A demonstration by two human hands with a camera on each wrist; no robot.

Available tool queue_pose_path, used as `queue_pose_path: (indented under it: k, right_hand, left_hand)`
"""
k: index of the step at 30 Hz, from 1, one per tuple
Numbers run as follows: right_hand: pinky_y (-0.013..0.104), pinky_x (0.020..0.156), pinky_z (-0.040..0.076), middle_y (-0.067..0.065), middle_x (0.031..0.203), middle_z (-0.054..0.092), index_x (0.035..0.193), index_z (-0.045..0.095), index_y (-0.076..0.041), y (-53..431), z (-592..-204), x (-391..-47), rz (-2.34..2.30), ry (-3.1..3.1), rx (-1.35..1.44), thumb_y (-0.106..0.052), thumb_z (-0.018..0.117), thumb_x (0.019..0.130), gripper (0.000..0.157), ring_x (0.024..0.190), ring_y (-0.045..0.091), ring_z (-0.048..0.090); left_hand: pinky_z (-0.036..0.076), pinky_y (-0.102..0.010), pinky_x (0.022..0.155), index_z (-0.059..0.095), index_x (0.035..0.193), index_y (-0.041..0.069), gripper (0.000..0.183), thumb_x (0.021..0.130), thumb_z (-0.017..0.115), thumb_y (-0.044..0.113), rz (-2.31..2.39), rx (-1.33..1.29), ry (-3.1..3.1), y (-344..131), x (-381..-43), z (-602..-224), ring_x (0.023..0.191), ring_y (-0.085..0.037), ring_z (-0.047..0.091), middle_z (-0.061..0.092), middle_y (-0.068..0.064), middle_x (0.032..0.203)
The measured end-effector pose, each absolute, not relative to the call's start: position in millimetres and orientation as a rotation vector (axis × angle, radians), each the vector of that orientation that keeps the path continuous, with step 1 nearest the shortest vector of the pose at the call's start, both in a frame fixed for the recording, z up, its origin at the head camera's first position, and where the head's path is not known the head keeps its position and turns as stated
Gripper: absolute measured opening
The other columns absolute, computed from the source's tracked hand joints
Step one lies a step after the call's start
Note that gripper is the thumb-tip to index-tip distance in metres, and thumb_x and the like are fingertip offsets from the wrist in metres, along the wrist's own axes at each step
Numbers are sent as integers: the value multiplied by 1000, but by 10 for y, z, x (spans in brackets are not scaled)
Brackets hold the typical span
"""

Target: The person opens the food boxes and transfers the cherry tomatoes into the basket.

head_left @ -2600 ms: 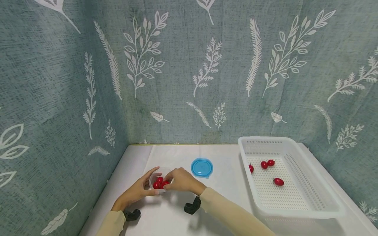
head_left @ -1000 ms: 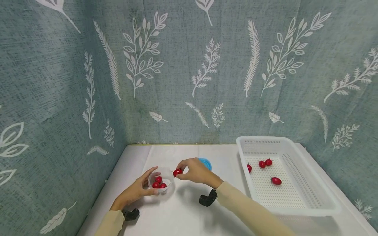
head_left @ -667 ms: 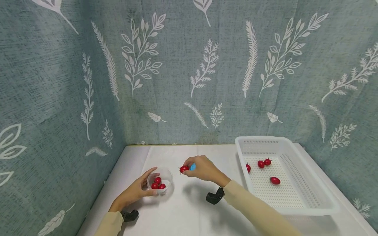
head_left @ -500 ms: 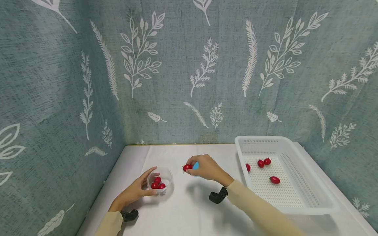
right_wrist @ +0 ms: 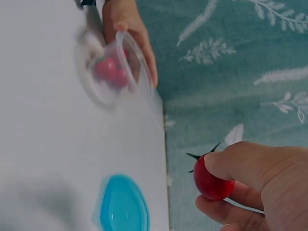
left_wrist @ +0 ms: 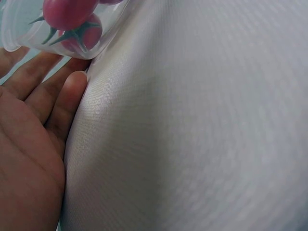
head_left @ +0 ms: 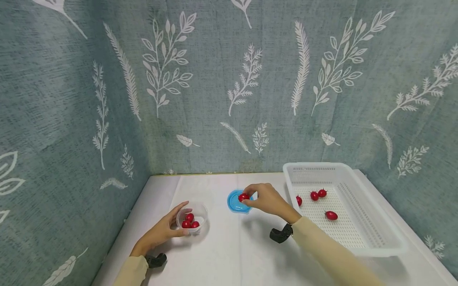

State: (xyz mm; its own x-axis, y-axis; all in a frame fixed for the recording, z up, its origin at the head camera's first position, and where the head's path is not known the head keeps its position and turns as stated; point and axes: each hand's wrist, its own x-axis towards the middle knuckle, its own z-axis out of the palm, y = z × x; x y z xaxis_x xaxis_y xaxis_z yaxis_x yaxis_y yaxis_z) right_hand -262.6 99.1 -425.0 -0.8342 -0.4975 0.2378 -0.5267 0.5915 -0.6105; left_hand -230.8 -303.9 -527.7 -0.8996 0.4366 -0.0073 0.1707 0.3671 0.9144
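Tomato (head_left: 244, 197) status: pinched between thumb and fingers of the right hand (head_left: 264, 200), raised above the white table (head_left: 222, 254). Latest change: in the head view it overlaps the blue lid (head_left: 236, 204); the right wrist view shows the two apart. I judge the piece to be in transit, since only the hand supports it.

From where I stand, the white basket (head_left: 375, 252) is at the right with four tomatoes (head_left: 331, 215) visible inside, their arrangement unchanged. The clear cup (head_left: 203, 212), at the left, contains three tomatoes (head_left: 186, 224). The left hand (head_left: 162, 231) steadies it, curved widely round the wall, fingers on one side and thumb on the other; this hold matches the earlier one.

Differences: the right hand was reaching into the cup and has since moved right, away from it, with one tomato. The lid, mostly masked by that hand moments ago, is now largely exposed.
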Motion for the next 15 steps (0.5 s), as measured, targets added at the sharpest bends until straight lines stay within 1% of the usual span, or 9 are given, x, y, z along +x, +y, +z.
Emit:
queue_pose_path:
  k: [2,4,9,15]
  right_hand:
    - [27,55,43,-11,89,71,103,77,-19,1070,-4244,-2632,1066,-2763,876,-29,81,90,16,59,9,52]
    - [27,55,43,-11,89,71,103,77,-19,1148,-4241,-2640,1056,-2762,860,-29,80,91,16,59,9,52]
    - [27,54,44,-10,90,72,104,77,-19,1312,-4240,-2650,1031,-2762,800,-28,80,91,16,60,9,53]
    - [30,56,45,-10,90,71,104,77,-18,1436,-4245,-2618,1045,-2787,718,-30,79,92,17,64,11,53]
  left_hand:
    - [41,-28,107,16,166,17,99,91,81,19,1549,549,2381,-3040,-2313,-5285,147,-38,36,40,-16,160]
    - [41,-23,105,17,166,16,99,91,81,18,1559,545,2375,-3040,-2317,-5291,146,-37,38,41,-17,159]
    - [40,-19,104,17,166,17,99,90,82,17,1586,531,2348,-3036,-2319,-5285,146,-36,38,41,-16,159]
    - [39,-14,101,17,166,17,99,90,82,16,1605,559,2317,-3030,-2314,-5269,147,-42,35,39,-21,159]
